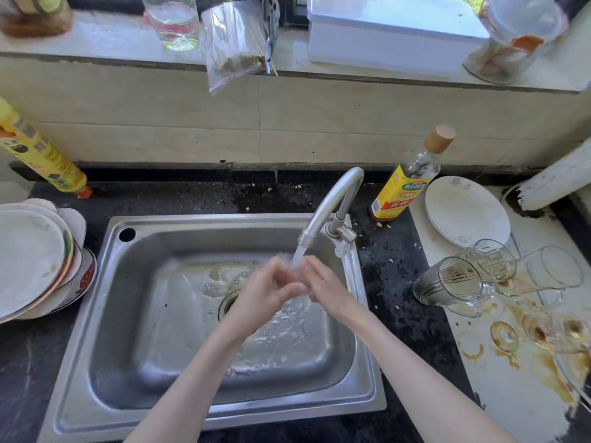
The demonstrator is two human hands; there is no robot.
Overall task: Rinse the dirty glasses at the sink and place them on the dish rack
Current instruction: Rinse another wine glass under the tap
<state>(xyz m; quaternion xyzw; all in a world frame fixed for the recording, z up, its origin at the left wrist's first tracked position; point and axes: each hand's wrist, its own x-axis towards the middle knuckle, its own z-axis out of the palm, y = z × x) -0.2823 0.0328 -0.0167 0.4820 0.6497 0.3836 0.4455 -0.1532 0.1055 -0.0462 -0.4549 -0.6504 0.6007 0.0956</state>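
The dark speckled bench holds a steel sink. Left of it lie stacked plates and a yellow bottle. Right of it stand a sauce bottle and a stained white board bearing a plate and tipped dirty glasses.

Three clear dirty glass tumblers lie tipped on the desk. One white round plate sits beside one yellow-labelled bottle.

Stacked plates, yellow-labelled bottle, white plate, yellow can
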